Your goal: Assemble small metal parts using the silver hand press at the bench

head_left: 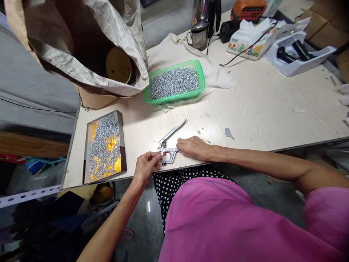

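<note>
Seen from beside the surface [259, 109], the right hand [195, 148] grips the lever tool [172, 150] at its handle end; the tool sits between the hands, its lever [174, 130] raised. The left hand [148, 165] sets its fingertips close together at the tool's mouth; whether they pinch a part, I cannot tell. The step appears to be seating or adjusting there. The next move calls for a steady frame and careful alignment.
</note>
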A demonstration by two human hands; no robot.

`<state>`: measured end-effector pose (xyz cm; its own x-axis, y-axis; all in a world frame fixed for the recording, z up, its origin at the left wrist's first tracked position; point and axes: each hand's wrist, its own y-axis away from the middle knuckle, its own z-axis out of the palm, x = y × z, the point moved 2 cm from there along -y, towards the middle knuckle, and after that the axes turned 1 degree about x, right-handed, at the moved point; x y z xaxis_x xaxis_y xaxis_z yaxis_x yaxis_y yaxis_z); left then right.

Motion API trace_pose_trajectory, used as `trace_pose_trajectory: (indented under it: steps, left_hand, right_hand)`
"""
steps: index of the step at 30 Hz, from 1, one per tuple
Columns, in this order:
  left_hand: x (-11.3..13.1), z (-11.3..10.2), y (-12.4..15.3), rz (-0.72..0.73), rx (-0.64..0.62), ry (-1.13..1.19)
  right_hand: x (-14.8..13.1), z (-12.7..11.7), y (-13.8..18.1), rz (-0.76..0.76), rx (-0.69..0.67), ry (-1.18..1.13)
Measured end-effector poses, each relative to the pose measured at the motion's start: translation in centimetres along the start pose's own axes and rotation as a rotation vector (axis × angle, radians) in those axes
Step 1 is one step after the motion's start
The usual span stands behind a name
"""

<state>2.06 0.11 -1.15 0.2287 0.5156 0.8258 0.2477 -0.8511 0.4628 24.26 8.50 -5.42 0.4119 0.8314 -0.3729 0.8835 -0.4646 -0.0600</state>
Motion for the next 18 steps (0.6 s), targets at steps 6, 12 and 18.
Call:
trace_pose_trajectory:
  steps: [6, 12, 18]
  left_hand:
    - [-0.4, 1.3, 0.8, -0.059, 0.059, 0.008]
    - [-0.6, 1.1, 0.6, -0.065, 0.076, -0.026]
    - [-0.1, 0.9, -0.3, -0.149, -0.006, -0.049]
  right_hand:
    - [-0.3, 0.5, 0.5, -0.069, 0.076, 0.057]
    - [-0.1, 0.7, 0.5, -0.076, 0.081, 0.038]
    - [0.1, 0.5, 0.3, -0.052, 0.047, 0.027]
